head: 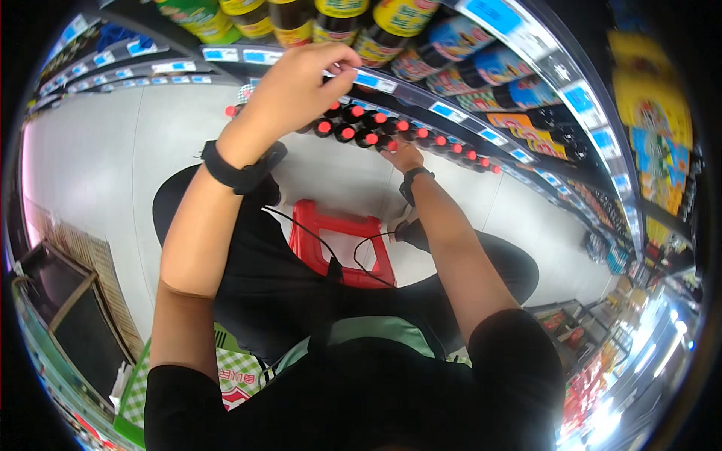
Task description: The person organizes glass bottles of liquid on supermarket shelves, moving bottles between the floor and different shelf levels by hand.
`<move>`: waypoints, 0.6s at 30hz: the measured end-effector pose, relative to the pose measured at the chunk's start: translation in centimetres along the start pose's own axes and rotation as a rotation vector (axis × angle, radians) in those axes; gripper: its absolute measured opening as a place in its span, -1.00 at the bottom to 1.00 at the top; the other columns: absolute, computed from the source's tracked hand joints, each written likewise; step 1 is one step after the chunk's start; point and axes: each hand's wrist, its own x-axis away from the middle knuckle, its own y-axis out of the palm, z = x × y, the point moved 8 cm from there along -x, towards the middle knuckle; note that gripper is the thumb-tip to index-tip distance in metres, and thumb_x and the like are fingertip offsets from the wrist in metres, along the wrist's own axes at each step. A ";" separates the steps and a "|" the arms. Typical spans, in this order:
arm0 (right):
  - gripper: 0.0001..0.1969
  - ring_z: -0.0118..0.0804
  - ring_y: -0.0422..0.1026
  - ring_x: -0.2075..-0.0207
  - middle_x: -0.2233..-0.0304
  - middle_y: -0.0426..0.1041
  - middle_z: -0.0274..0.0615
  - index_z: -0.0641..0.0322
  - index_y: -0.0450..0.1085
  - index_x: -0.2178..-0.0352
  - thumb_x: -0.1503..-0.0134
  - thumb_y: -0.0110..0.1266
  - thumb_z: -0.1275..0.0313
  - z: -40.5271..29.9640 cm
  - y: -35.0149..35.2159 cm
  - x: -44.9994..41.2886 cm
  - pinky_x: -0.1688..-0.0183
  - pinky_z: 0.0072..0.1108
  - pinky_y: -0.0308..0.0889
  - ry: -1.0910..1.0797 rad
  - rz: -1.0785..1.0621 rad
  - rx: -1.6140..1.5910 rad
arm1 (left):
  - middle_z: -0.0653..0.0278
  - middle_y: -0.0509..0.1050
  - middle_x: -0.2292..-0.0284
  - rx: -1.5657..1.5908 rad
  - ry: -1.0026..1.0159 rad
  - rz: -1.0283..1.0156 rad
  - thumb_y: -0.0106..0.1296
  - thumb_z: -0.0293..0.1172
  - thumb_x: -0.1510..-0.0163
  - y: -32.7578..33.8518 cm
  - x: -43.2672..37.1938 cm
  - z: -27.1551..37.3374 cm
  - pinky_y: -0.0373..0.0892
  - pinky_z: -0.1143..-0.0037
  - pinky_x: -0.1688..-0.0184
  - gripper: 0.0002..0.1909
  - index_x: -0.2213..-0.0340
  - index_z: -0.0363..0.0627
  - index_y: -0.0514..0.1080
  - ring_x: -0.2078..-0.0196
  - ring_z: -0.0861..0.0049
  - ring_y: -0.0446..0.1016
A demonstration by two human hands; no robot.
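Two rows of dark bottles with red caps stand low beneath the shelf edge in front of me. My right hand is at the near row, its fingers against a red-capped bottle; whether they grip it is hard to tell. My left hand is raised at the price-label rail, fingers curled and thumb near the fingertips, with no object visible in it. Behind the rail, larger dark bottles with yellow labels stand just beyond my left hand. Both wrists wear black bands.
A red plastic stool stands on the floor between my legs, with a thin black cord across it. Shelves of bottles curve off to the right. A green-and-white checked box is behind me at left, near a dark framed crate.
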 end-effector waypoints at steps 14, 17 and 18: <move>-0.68 -0.03 0.50 0.29 0.41 0.51 0.05 0.14 0.56 0.42 0.18 0.15 0.18 -3.0 -2.9 3.3 0.15 -0.37 0.39 -0.188 -0.029 0.085 | 0.13 0.47 0.38 -0.084 -0.003 -0.166 0.08 -0.43 0.02 2.9 3.1 -2.1 0.38 0.40 0.26 -0.79 0.30 -0.19 0.42 0.30 0.23 0.45; -0.72 -0.07 0.51 0.41 0.50 0.53 -0.01 0.21 0.56 0.43 0.16 0.16 0.26 -5.8 -10.0 8.7 0.26 -0.43 0.39 -0.273 -0.106 0.020 | 0.17 0.42 0.21 -0.103 -0.013 -0.252 0.13 -0.39 0.08 4.6 4.2 -1.2 0.38 0.40 0.21 -0.64 0.18 -0.14 0.39 0.19 0.24 0.43; -0.74 -0.11 0.51 0.44 0.51 0.53 -0.03 0.24 0.55 0.44 0.15 0.15 0.29 -7.4 -13.0 11.3 0.28 -0.45 0.38 -0.317 -0.118 -0.054 | 0.17 0.42 0.21 -0.099 0.000 -0.254 0.13 -0.39 0.08 5.3 4.6 -0.9 0.38 0.40 0.21 -0.64 0.18 -0.14 0.39 0.19 0.24 0.43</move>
